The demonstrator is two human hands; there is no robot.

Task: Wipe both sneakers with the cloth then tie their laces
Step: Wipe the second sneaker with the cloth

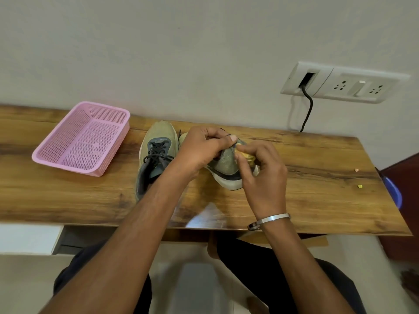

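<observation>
Wood worktop: your brown, grain-patterned wooden worktop runs along a pale wall and carries both sneakers and a basket.
Left sneaker: the olive-green fabric sneaker with grey tongue and black laces sits flat near the middle of the worktop, toe toward the wall, its laces lying loose over the tongue; your left forearm crosses over its heel end.
Right sneaker: the 2nd olive-green sneaker with a white sole and black stripe is just beside the 1st, tipped onto its side so the sole faces you, between your 2 hands.
Left hand: your left hand is curled over the upper of the tipped sneaker, thumb and fingers pinching a thin black lace near its top.
Right hand: your right hand has its fingers bunched around a small yellow cloth, which it presses against the side of the tipped sneaker; a silver metal bangle circles that wrist.
Basket: a pink perforated plastic basket stands on the left part of the worktop, well apart from the sneakers.
Wall: a white socket plate with a black cable plugged in hangs above the right end of the worktop.
</observation>
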